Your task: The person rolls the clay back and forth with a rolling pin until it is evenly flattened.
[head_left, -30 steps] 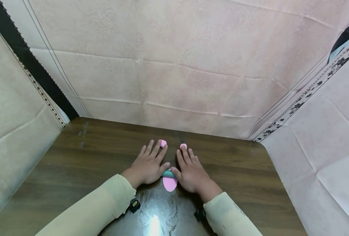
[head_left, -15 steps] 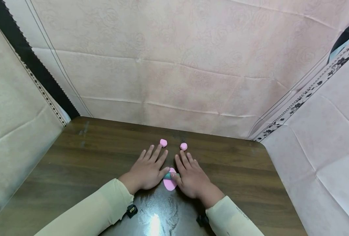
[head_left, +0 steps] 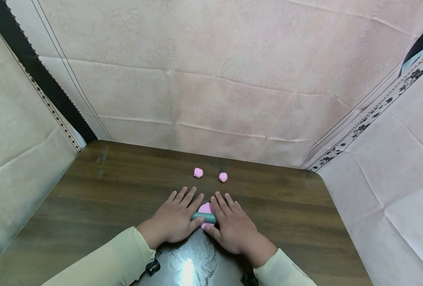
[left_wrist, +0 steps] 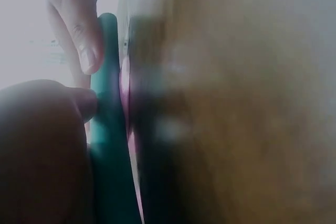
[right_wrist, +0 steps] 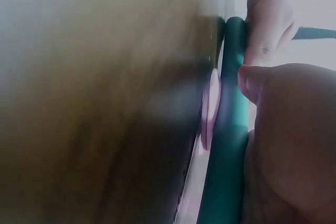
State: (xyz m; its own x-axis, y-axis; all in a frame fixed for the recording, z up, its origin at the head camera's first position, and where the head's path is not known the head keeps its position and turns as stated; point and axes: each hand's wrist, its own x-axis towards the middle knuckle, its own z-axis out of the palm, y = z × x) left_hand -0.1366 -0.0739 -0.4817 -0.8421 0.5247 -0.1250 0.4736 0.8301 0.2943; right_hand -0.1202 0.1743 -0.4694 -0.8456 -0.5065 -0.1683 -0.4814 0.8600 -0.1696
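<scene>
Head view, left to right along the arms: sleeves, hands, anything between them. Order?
Left sleeve → left hand → teal roller → right hand → right sleeve. Flattened pink piece left out: it overlaps the roller.

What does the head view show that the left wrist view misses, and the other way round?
Only head: two pink lumps, the pale sleeves, and the flat pink piece from above. Only left wrist: that piece edge-on, a thin strip along the green rod. Both: parts of the left hand, the right hand, the rod and the wooden table.
</scene>
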